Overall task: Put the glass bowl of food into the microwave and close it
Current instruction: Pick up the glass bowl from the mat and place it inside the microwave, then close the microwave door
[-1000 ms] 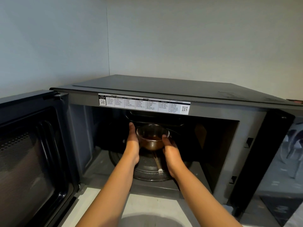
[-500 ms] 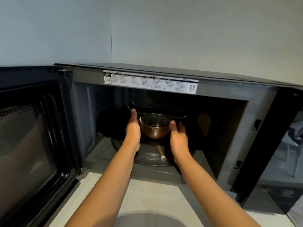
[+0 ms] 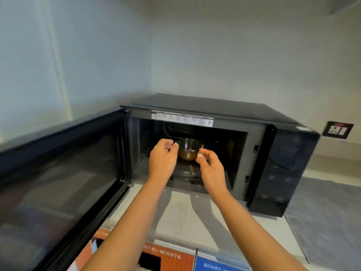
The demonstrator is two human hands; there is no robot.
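Note:
The glass bowl (image 3: 188, 151), with brown food in its bottom, stands on the glass turntable (image 3: 184, 175) inside the black microwave (image 3: 214, 107). The microwave door (image 3: 58, 173) hangs wide open to the left. My left hand (image 3: 162, 160) is just left of the bowl, fingers loosely curled, fingertips close to the rim. My right hand (image 3: 210, 166) is just in front of the bowl's right side, fingers curled and apart from the glass. Neither hand holds anything. Both hands sit at the mouth of the cavity.
The microwave stands in a wall corner on a pale counter (image 3: 181, 216). A grey mat (image 3: 328, 212) lies to its right, and a wall socket (image 3: 337, 130) is behind that. An orange box (image 3: 162, 259) and a blue box (image 3: 214, 265) lie below the counter edge.
Both hands have let go of the bowl and drawn back toward me, leaving it on the turntable. My head has pulled back, so the whole microwave is in view.

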